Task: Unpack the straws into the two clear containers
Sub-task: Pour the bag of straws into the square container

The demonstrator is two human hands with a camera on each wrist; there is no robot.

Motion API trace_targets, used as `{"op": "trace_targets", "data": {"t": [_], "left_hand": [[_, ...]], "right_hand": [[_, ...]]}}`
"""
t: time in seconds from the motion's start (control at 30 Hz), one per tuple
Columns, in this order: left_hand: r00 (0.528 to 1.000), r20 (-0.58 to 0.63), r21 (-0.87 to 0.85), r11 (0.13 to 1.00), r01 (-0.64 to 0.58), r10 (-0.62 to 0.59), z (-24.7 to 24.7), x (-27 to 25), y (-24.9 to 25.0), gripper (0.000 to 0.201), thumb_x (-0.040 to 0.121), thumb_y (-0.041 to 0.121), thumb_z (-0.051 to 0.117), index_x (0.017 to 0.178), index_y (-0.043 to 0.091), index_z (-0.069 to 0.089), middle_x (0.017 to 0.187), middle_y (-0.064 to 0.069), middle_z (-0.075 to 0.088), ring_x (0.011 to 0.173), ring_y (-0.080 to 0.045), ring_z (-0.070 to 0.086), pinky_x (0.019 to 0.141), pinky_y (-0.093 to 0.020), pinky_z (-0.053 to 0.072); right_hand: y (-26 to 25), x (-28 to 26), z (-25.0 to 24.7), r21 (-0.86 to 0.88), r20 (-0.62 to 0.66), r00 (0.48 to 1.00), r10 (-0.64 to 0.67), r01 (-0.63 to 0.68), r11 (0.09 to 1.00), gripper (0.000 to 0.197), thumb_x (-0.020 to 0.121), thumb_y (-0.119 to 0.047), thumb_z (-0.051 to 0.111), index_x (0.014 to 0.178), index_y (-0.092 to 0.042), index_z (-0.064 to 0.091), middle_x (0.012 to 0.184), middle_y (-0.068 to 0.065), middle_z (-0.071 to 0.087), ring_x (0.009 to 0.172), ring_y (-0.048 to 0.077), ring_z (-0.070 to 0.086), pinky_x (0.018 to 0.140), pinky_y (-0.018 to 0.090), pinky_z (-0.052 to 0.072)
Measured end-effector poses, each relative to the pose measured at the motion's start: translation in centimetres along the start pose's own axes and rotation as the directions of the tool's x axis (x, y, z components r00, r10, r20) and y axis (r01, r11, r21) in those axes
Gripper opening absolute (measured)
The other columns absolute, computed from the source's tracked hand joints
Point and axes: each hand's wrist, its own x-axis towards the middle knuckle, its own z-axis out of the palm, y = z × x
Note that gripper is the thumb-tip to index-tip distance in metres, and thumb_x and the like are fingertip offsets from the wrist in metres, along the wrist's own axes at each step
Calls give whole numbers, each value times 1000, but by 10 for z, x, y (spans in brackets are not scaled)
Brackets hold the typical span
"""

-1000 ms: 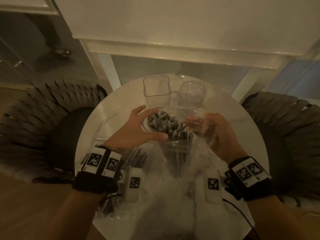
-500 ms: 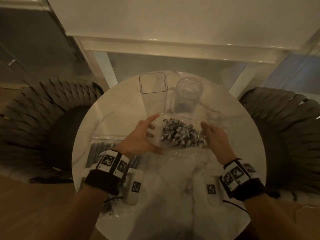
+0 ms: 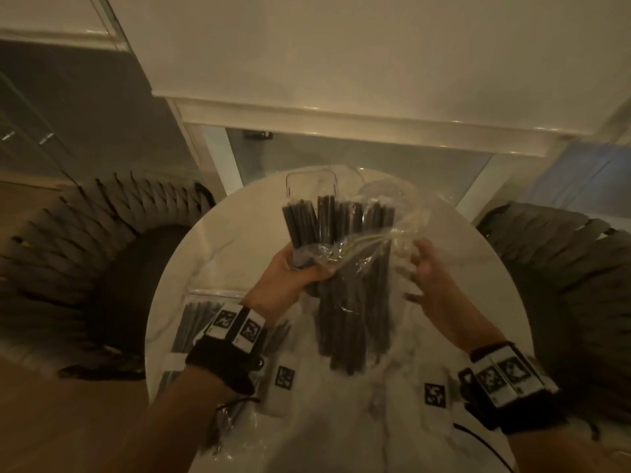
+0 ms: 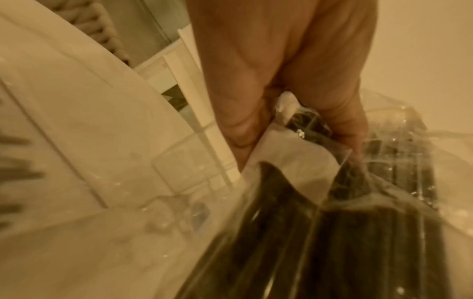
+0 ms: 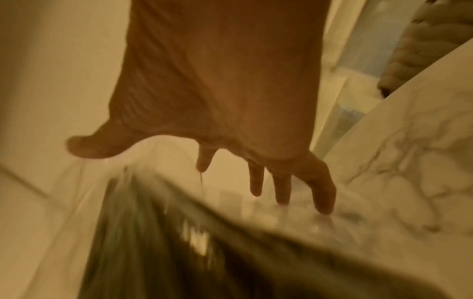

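Round and marble-topped, the table [image 3: 211,254] fills the middle of the head view, with a dark woven chair [image 3: 68,268] at the left edge of the frame and another [image 3: 563,285] at the right. At lower left on the table lies a flat clear packet of dark straws [image 3: 191,322], partly behind the left wrist. Just right of it the left hand [image 3: 290,278] is raised above the table, its fingers [image 4: 240,129] curled tight around a bundle of black straws [image 3: 345,268] still in their crinkled clear bag [image 3: 403,227] (the bundle runs from frame centre down toward the lower middle). Behind the bundle's far ends, at upper centre, stands the square clear container [image 3: 309,180]; a second clear container beside it is mostly hidden by the bag. Further right, the right hand [image 3: 433,285] is spread, fingers [image 5: 320,188] straight and apart, tips against the loose plastic and gripping nothing.
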Motion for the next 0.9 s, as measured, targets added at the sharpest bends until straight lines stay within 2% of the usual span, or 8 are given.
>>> {"op": "trace_targets", "data": {"t": [0.23, 0.33, 0.43, 0.5, 0.53, 0.67, 0.77, 0.9], "left_hand": [[996, -55, -111, 991, -79, 73, 5, 7, 43, 59, 82, 50, 55, 136, 39, 36, 124, -5, 61, 105, -22, 67, 83, -43, 56], [942, -160, 165, 949, -268, 293, -14, 8, 55, 54, 97, 26, 47, 144, 35, 24, 127, -3, 54, 100, -17, 67, 75, -28, 58], [818, 106, 821, 414, -393, 566, -28, 19, 52, 84, 83, 24, 67, 148, 33, 13, 146, -5, 23, 116, -20, 49, 91, -32, 53], [739, 294, 908, 64, -413, 606, -25, 28, 49, 84, 78, 53, 61, 146, 28, 16, 149, -14, 19, 122, -26, 36, 97, -37, 46], [723, 303, 913, 28, -407, 621, -23, 34, 56, 83, 77, 61, 57, 144, 27, 21, 149, -15, 21, 123, -28, 32, 98, -37, 43], [793, 168, 762, 433, -481, 586, -23, 45, 99, 66, 64, 58, 63, 125, 40, 46, 137, -3, 38, 122, -21, 37, 105, -44, 41], [935, 32, 507, 801, -319, 353, -32, 44, 121, 36, 70, 41, 72, 104, 47, 63, 105, 16, 67, 99, 3, 59, 79, -8, 48], [978, -59, 469, 871, -149, 199, -56, 75, 139, 29, 76, 31, 73, 101, 29, 60, 94, 19, 62, 96, -4, 62, 65, -8, 46]], "right_hand": [[-31, 23, 44, 133, -13, 1000, -6, 7, 991, 47, 76, -28, 68, 117, -7, 57, 96, 6, 73, 85, 22, 71, 65, 22, 56], [-46, 44, 35, 187, -54, 999, 7, 3, 982, 61, 75, -29, 73, 126, -5, 50, 104, 10, 71, 87, 23, 72, 69, 30, 59], [-62, 65, 38, 182, -98, 995, 19, -1, 983, 120, 53, -45, 88, 145, -21, 15, 126, 8, 61, 104, 24, 67, 88, 42, 55], [-71, 78, 47, 132, -94, 996, -4, 17, 991, 130, 54, -45, 86, 141, -38, -10, 131, 2, 57, 108, 20, 65, 94, 44, 52], [-77, 83, 52, 121, -68, 998, -14, 22, 992, 127, 60, -46, 82, 138, -44, -18, 133, -1, 54, 111, 19, 62, 97, 44, 50], [-120, 91, 49, -63, 166, 986, -34, 45, 997, 68, 87, -51, 46, 144, -36, 12, 139, -11, 46, 127, 18, 50, 97, 27, 49], [-148, 102, 31, -285, 326, 945, -30, 128, 950, 43, 96, -43, 35, 121, -14, 55, 107, 3, 65, 97, 25, 64, 87, 35, 53], [-149, 136, 17, -600, 303, 908, -289, 417, 683, 32, 84, -19, 65, 113, -21, 52, 110, -2, 53, 84, 31, 62, 73, 35, 59]]}}
